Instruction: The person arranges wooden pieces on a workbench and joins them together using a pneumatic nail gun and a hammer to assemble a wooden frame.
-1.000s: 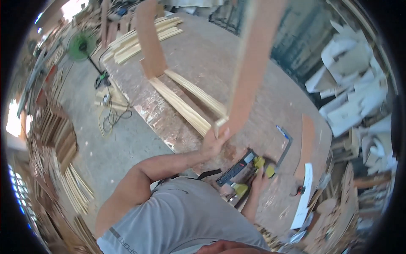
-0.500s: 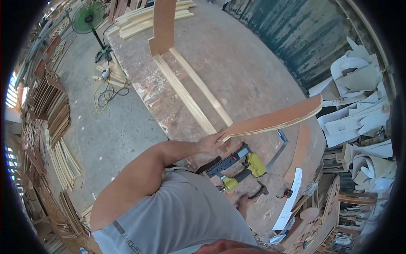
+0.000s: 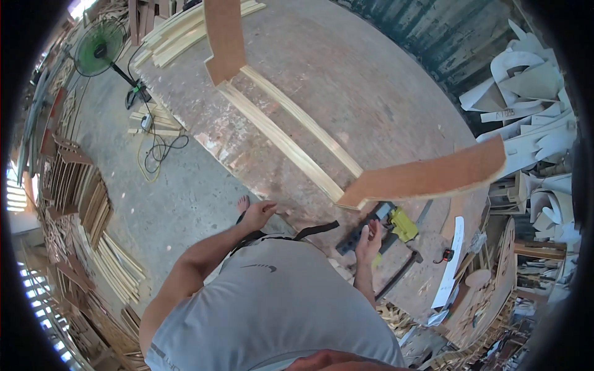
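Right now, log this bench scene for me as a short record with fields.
Left hand: near the grey shirt, nothing visible in it
Right hand: at the yellow-and-black nail gun; contact unclear
Pale strips: two, side by side, running between two brown panels
Table: also bears a hammer
Floor: green fan standing at picture left

Left hand [image 3: 258,214] let go of the near brown panel [image 3: 433,170], now empty near the waist. Panel swung from far-pointing to rightward. Right hand [image 3: 369,242] moved off hammer [image 3: 400,273], now over nail gun [image 3: 403,224].
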A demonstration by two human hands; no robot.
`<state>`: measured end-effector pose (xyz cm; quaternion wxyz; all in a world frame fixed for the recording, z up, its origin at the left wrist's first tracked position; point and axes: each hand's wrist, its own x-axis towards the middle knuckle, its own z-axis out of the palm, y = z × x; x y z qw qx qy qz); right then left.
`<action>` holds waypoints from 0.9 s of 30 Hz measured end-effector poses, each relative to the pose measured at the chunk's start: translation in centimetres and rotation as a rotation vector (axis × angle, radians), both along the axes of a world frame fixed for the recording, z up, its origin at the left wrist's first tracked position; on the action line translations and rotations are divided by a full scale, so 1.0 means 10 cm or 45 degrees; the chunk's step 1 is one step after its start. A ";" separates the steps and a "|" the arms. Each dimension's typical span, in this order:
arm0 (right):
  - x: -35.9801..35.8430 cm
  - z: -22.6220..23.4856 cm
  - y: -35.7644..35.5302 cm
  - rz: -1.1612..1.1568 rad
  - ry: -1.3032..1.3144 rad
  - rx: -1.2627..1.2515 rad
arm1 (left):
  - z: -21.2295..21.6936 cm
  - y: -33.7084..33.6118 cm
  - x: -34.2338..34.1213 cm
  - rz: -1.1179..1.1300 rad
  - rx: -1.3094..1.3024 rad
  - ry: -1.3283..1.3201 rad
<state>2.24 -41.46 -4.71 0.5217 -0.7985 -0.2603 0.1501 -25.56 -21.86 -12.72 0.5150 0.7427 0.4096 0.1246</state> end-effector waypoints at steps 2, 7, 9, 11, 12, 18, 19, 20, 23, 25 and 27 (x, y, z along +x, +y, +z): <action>-0.11 -0.30 0.08 -0.008 -0.138 -0.065 | -0.12 0.23 -0.21 0.037 0.181 0.099; -0.48 -0.22 0.53 -0.147 0.186 0.041 | -0.11 0.87 -0.65 0.216 -0.094 -0.031; -0.43 -0.28 0.60 -0.226 0.139 -0.099 | 0.12 1.17 -0.68 0.174 -0.006 -0.010; -0.39 -0.40 0.72 -0.285 -0.065 -0.277 | 0.23 1.54 -0.54 0.048 0.068 0.056; -0.35 -0.45 0.76 -0.310 -0.092 -0.323 | -0.08 1.77 -0.50 0.011 0.044 -0.036; -0.32 0.00 1.00 -0.612 -0.287 -0.663 | 0.49 2.40 0.55 -0.597 0.776 0.131; -0.33 0.15 0.98 -0.462 -0.306 -0.733 | 0.52 2.46 0.66 -0.732 0.864 0.396; -0.37 0.23 0.94 -0.307 -0.312 -0.805 | 0.55 2.44 0.67 -0.760 1.000 0.417; -0.29 0.30 0.86 -0.401 -0.336 -0.831 | 0.68 2.48 0.79 -0.757 1.121 0.484; -0.35 0.69 1.04 -0.358 -0.344 -1.027 | 0.82 2.52 0.57 -0.719 1.018 0.209; -0.18 0.62 0.89 -0.452 -0.465 -0.956 | 0.90 2.46 0.53 -0.791 1.035 0.070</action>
